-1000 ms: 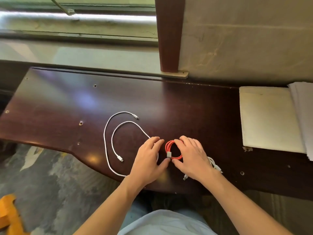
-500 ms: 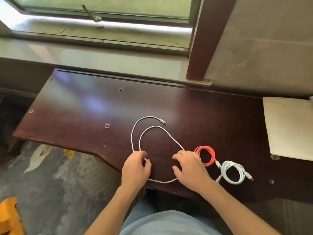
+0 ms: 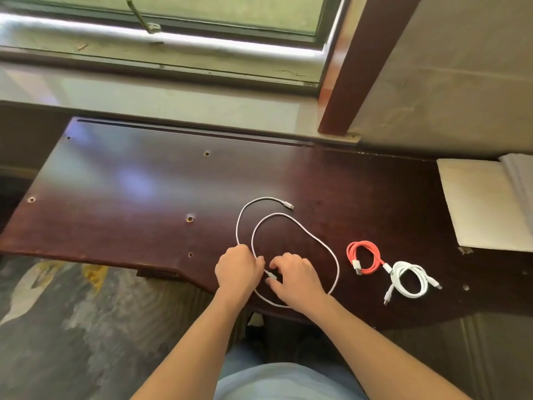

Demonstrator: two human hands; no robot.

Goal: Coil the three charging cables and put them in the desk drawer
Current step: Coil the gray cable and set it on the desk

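Both hands meet at the near edge of the dark glossy wooden worktop (image 3: 144, 197). The left hand (image 3: 238, 269) has its grip closed around the thin white uncoiled charging cable (image 3: 302, 229), and the right hand (image 3: 297, 277) pinches that cable's plug end; its loops spread beyond and right of the grip. Further right lie the coiled orange-red cable (image 3: 364, 257) and the coiled thick white cable (image 3: 409, 280), touching.

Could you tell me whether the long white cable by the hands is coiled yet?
Not yet. The long white cable lies spread in wide loose loops on the desk, one plug lying free.
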